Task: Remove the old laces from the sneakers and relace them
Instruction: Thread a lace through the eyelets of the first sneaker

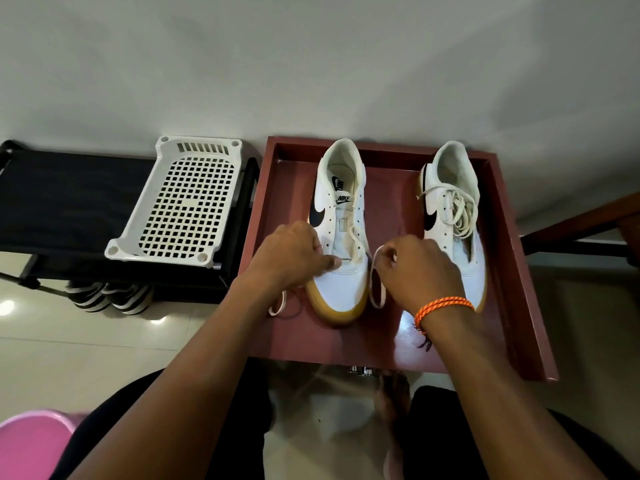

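At the far left a pink tub (33,441) shows at the bottom corner, and above it a dark rack (69,199) carries a white perforated basket (183,202), with striped shoes (107,296) tucked on the floor beneath. Next comes the red-brown tray (512,271) that holds both sneakers, toes toward the person. The left sneaker (341,237) has its eyelets almost bare: only a single lace (375,289) passes through the lowest holes near the toe, one end trailing off the tray edge to the left, the other looping out to the right. The left hand (294,251) rests on this sneaker's toe end, thumb pressed against the vamp and fingers curled at the lower eyelets; whether it pinches the lace there is hidden. The right hand (415,271), with an orange cord bracelet (443,306) at the wrist, is clenched around the right-hand loop of the lace just beside the shoe. Farther right, the right sneaker (452,220) carries a loose tangle of lace piled over its tongue, not threaded in tidy rows. My judgement: work is early, with one shoe at its first eyelets and the other wholly left to do.
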Action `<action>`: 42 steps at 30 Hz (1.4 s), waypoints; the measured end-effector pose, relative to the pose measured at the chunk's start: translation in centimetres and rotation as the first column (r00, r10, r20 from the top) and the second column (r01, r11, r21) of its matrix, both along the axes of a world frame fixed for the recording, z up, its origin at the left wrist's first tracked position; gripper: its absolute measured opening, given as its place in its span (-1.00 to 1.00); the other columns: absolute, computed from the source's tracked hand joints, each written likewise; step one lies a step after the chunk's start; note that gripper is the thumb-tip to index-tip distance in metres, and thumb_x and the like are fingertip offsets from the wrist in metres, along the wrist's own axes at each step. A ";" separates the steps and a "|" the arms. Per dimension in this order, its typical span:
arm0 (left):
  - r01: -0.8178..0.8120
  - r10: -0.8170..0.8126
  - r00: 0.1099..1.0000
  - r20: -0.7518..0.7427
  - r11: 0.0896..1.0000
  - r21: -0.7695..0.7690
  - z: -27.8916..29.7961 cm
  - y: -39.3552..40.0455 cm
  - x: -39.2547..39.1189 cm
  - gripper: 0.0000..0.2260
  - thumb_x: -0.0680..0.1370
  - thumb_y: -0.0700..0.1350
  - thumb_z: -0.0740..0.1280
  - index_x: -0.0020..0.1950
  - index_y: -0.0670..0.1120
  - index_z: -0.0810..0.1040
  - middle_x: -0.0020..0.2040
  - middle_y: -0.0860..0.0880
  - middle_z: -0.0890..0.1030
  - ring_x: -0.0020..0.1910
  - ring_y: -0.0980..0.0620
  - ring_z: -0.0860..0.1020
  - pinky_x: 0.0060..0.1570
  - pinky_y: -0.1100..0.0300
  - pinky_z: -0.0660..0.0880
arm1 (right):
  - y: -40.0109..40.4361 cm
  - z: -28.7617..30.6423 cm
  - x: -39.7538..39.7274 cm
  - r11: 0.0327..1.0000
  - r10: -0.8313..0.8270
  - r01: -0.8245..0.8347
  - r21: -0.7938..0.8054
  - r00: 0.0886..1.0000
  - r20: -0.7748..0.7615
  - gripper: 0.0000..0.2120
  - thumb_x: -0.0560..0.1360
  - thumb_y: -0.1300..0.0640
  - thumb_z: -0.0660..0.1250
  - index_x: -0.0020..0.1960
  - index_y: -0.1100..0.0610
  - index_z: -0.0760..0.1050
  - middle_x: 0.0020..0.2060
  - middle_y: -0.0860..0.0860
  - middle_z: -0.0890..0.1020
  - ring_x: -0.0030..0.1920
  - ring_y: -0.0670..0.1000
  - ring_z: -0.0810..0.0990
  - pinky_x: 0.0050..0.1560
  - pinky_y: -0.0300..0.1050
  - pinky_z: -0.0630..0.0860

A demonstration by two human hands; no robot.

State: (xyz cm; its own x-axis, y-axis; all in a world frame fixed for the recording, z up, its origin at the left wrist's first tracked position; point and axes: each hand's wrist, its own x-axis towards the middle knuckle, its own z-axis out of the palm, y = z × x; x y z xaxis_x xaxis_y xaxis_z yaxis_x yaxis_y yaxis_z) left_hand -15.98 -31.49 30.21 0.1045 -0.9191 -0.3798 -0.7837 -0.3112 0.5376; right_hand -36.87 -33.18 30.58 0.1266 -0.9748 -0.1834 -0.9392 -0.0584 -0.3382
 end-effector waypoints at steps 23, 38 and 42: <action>-0.240 0.110 0.808 -0.579 0.958 -0.154 5.0 3.4 0.0 -0.64 0.75 -0.03 0.29 -0.18 -0.17 0.57 -0.33 0.08 0.58 -0.38 0.10 0.54 -0.23 0.05 0.43 | -0.2 0.7 -0.7 0.981 0.056 -0.142 0.136 0.865 0.498 -0.87 0.62 0.15 0.41 -0.09 0.03 0.67 -0.39 0.05 0.68 -0.34 0.10 0.68 -0.17 0.16 0.71; -0.333 0.195 0.810 -0.553 0.929 -0.159 12.9 10.0 -0.5 -0.67 0.73 -0.07 0.31 -0.16 -0.22 0.61 -0.34 0.00 0.59 -0.39 0.08 0.51 -0.30 0.18 0.47 | 3.5 7.3 -1.1 0.979 -0.028 -0.050 0.200 0.929 0.369 -0.59 0.52 0.19 0.28 -0.48 0.01 0.58 -0.42 -0.08 0.62 -0.12 0.06 0.59 -0.04 -0.04 0.37; -0.395 0.167 0.779 -0.604 0.879 -0.266 17.5 10.5 -0.9 -0.71 0.72 -0.17 0.30 -0.10 -0.31 0.63 -0.28 -0.12 0.61 -0.32 0.00 0.55 -0.28 0.25 0.51 | 4.3 14.1 -1.1 0.974 -0.016 -0.098 0.205 0.871 0.491 -0.65 0.60 0.20 0.29 -0.34 0.12 0.64 -0.41 0.13 0.63 -0.40 0.05 0.51 -0.30 -0.13 0.42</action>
State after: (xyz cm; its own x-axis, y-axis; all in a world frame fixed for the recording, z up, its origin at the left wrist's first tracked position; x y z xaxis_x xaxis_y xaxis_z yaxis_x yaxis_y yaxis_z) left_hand -16.91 -21.02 47.66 0.2597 -0.9601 -0.1037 -0.2260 -0.1649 0.9601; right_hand -38.00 -28.87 44.68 0.2939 -0.9099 -0.2926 -0.6496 0.0345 -0.7595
